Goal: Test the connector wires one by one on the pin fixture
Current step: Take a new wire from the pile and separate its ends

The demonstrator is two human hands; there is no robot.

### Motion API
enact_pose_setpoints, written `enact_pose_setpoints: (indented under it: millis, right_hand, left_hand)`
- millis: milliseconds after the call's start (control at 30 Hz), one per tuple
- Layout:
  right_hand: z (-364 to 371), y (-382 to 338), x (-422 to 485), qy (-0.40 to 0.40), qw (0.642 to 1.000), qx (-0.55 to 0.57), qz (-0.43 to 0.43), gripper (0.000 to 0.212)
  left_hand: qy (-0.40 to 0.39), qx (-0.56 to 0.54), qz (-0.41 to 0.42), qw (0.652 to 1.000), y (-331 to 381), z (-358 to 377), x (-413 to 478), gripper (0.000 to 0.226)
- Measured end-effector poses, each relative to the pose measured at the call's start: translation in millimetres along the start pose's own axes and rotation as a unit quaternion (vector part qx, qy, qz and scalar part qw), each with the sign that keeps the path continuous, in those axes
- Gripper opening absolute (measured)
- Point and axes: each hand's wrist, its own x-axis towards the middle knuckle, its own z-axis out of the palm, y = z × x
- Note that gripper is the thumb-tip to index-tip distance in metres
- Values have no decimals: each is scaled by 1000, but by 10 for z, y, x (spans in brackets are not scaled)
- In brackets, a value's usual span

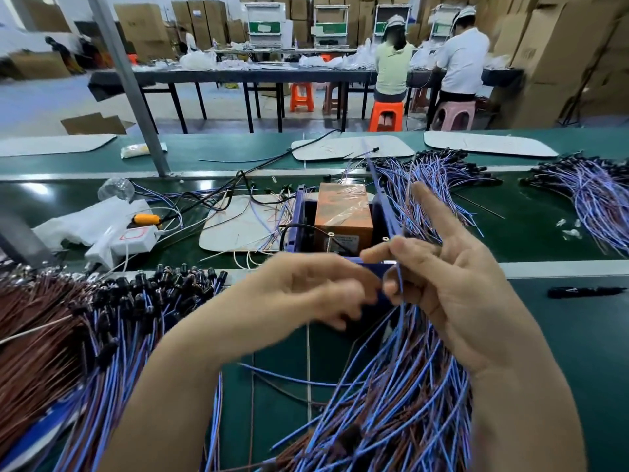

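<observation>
A green table (561,335) runs across, strewn with heaps of blue and brown wires (112,335) tipped with black connectors. At its middle stands the fixture (343,219), an orange block in a blue frame, beside a white plate (238,226). The right hand (456,294) pinches one blue wire (400,284) between thumb and fingers just in front of the fixture, index finger raised. The left hand (306,291) is blurred, its fingers curled beside that wire; I cannot tell whether they grip it. Beyond, two people (391,63) sit on stools (386,114) at a dark table (238,75) amid stacked cartons (561,46).
</observation>
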Motion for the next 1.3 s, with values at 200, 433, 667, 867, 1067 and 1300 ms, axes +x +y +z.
enact_pose_setpoints:
  millis: [200, 433, 667, 867, 1067, 1300]
  right_hand:
    - [90, 1, -59, -82, 962, -249, 83, 12]
    - [47, 125, -11, -104, 915, -363, 142, 5]
    - [-34, 93, 54, 30, 979, -202, 18, 11]
    - [-27, 148, 98, 57, 977, -207, -1, 16]
    - [-64, 175, 112, 73, 977, -200, -2, 8]
    - [-105, 187, 132, 99, 983, -153, -11, 17]
  left_hand:
    - [223, -118, -4, 968, -87, 17, 169, 39]
    - [238, -120, -5, 964, -102, 71, 229, 21]
    - [144, -111, -63, 981, -178, 197, 294, 24]
    - [128, -101, -65, 984, -207, 275, 326, 25]
    - [127, -118, -61, 983, -214, 292, 328, 23]
    - [129, -109, -73, 983, -239, 293, 340, 25]
